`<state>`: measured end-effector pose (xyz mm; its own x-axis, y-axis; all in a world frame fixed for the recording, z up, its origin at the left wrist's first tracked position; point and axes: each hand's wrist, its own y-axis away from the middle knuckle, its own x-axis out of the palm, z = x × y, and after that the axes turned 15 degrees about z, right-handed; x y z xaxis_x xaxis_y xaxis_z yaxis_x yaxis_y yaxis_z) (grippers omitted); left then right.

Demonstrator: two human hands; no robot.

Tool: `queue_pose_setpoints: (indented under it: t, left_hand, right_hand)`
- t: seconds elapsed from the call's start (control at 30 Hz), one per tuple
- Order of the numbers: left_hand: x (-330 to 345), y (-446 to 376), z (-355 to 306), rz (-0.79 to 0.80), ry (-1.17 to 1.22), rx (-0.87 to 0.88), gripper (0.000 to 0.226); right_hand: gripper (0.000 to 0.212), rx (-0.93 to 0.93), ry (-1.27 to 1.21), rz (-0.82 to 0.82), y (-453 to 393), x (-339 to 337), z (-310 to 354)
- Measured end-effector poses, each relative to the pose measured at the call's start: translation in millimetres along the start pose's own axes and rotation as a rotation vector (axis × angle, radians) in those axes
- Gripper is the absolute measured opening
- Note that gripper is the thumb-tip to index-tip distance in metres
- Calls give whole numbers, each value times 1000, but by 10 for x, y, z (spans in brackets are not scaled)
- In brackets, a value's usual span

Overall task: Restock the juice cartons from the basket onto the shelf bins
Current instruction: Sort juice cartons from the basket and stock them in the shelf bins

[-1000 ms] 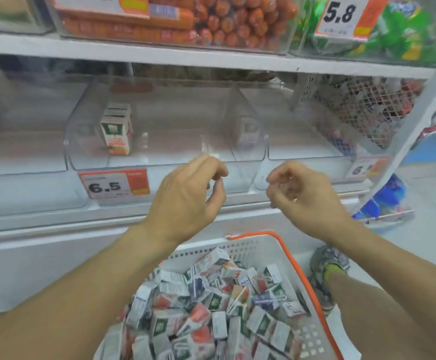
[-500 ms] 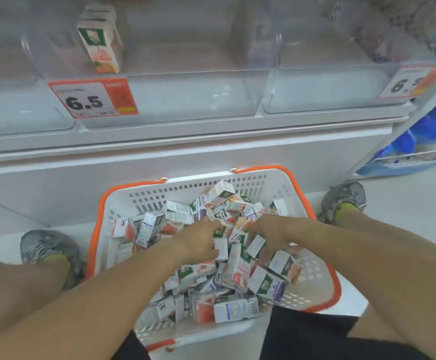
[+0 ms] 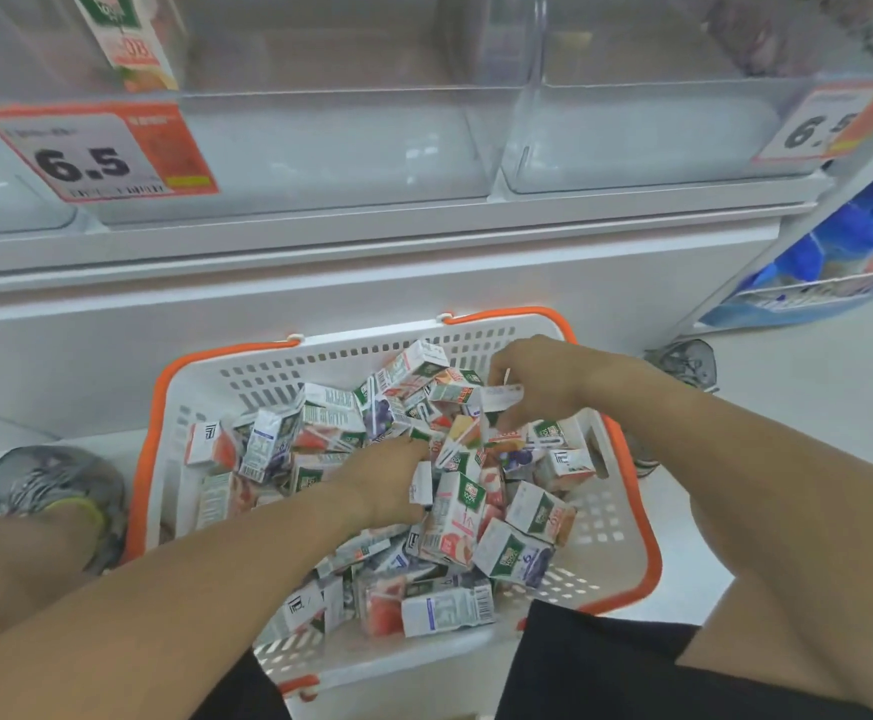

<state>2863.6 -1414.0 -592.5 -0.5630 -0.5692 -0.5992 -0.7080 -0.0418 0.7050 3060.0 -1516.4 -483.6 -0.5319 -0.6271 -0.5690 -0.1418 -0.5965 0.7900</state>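
Item: white perforated plastic basket with orange rim and handles (image 3: 631, 517), set on the floor directly beneath both hands, close against the base of the shelf unit, presumably so each lift to the bins above is short.

Contents: small cardboard juice cartons, white with green, red and purple print (image 3: 452, 517), heaped loose at all angles. No order to the heap, which likely explains why both hands are in it at once, sorting.

Left hand (image 3: 379, 483): palm down in the middle of the heap, fingers curled into the cartons. Whether they have closed on one carton cannot be told; the fingertips are buried.

Right hand (image 3: 538, 381): just beyond and to the right of the left, at the far side of the heap. Fingers bent around a pale carton (image 3: 499, 397) at the fingertips; it appears pinched, though the grip is partly hidden.

Destination: clear plastic shelf bins (image 3: 351, 142), above and beyond the hands, well apart from them. The bin above the left hand holds one upright juice carton (image 3: 132, 49) at its left end, behind a red-and-white price tag reading 6.5 (image 3: 96, 153). The neighbouring bin (image 3: 647, 132), above the right hand, shows no cartons.

Status, as judged: restocking barely begun; the basket is nearly full.

Also present: grey trainers (image 3: 54, 485) planted either side of the basket, a squat that keeps both it and the bins in reach.
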Motion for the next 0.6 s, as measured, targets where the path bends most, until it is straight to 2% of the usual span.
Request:
queue_pose_setpoints:
  t: [0.1, 0.23, 0.37, 0.47, 0.6]
  left_hand:
    - [-197, 128, -34, -62, 147, -32, 43]
    - [-649, 405, 56, -135, 680, -6, 23]
    - [-931, 748, 182, -84, 1101, 186, 22]
    - [-1035, 967, 127, -92, 1405, 327, 30]
    - [-1204, 1271, -15, -35, 1645, 499, 57]
  right_hand:
    - [50, 29, 9, -19, 42, -49, 7]
    - [62, 5, -43, -101, 92, -147, 27]
    - [55, -47, -100, -157, 160, -266, 42]
    - [46, -83, -95, -173, 238, -331, 89]
    - [37, -186, -119, -248, 364, -408, 232]
